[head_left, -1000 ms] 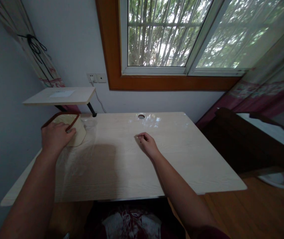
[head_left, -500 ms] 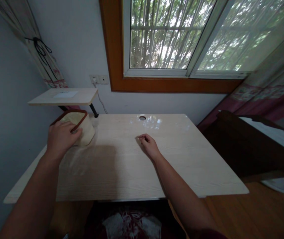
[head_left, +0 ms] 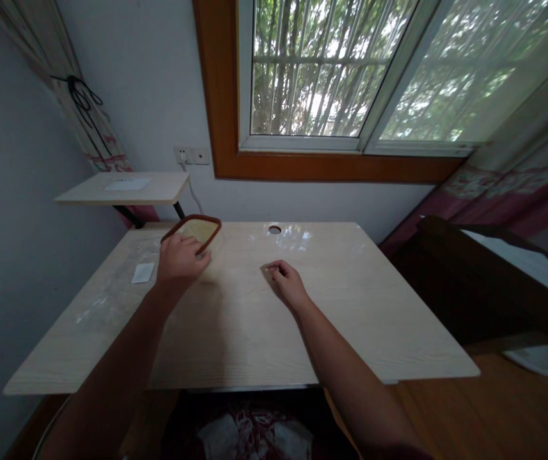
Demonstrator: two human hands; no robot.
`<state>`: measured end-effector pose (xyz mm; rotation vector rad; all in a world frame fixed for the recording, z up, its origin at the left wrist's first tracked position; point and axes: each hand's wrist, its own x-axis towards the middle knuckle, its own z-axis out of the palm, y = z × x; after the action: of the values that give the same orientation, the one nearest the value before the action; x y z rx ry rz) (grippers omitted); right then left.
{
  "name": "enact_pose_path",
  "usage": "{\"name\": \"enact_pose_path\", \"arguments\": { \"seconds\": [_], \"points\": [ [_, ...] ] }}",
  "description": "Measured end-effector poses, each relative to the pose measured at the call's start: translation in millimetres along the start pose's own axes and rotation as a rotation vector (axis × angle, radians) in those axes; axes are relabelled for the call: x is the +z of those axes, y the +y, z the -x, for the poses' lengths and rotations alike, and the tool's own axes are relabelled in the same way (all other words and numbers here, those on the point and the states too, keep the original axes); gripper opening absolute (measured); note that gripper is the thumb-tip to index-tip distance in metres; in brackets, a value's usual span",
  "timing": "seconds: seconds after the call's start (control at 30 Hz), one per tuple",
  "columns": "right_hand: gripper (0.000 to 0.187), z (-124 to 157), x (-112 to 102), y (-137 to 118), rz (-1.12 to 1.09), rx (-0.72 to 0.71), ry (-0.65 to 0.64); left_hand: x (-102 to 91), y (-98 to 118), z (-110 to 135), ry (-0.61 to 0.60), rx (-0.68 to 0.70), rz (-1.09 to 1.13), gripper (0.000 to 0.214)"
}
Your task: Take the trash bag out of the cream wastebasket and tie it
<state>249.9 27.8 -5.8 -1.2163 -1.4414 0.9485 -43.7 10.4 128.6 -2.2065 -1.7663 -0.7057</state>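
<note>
My left hand [head_left: 181,259] grips the near rim of a cream fabric storage basket [head_left: 197,229] with brown edging, at the back left of the desk [head_left: 350,332]. The thumb lies along the rim's right side; the fingers reach over the near edge. Most of the basket's front is hidden behind this hand, and its inside shows only in part. To the right, my right hand [head_left: 287,281] rests on the desk with its fingers curled together. Whether anything is between those fingertips cannot be made out.
A small raised shelf [head_left: 158,188] with a paper on it stands at the back left. Clear plastic sheeting [head_left: 105,300] and a white square slip [head_left: 142,273] lie on the desk's left. A cable hole [head_left: 274,230] is near the back edge. Dark furniture [head_left: 446,281] stands at right.
My left hand has moved the basket to the right, away from beneath the shelf. The plastic and white slip on the left are now uncovered. My right hand has stayed in place.
</note>
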Motion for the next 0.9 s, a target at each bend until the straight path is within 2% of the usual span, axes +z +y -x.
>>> {"name": "enact_pose_path", "arguments": {
  "seconds": [0.23,0.37,0.5,0.6,0.7,0.83,0.9],
  "points": [
    [0.024,2,0,-6,-0.005,-0.004,0.0,21.6,22,-7,0.081,0.063,0.045,0.02],
    [0.025,2,0,-6,0.0,-0.003,-0.001,21.3,24,-6,0.104,0.036,0.113,0.019],
    [0.025,2,0,-7,0.004,0.007,-0.001,12.3,20,-4,0.172,-0.031,0.185,0.025],
    [0.024,2,0,-9,0.009,0.005,-0.003,3.4,9,-1,0.278,-0.089,0.266,0.03],
    [0.025,3,0,-9,0.019,0.009,0.001,1.8,-13,5,0.389,-0.166,0.365,0.037],
    [0.028,2,1,-7,0.034,0.009,0.019,22.9,-47,11,0.36,-0.379,0.528,0.048],
    [0.028,2,1,-7,0.034,0.007,0.033,41.2,-59,13,0.302,-0.499,0.723,0.048]
  ]
}}
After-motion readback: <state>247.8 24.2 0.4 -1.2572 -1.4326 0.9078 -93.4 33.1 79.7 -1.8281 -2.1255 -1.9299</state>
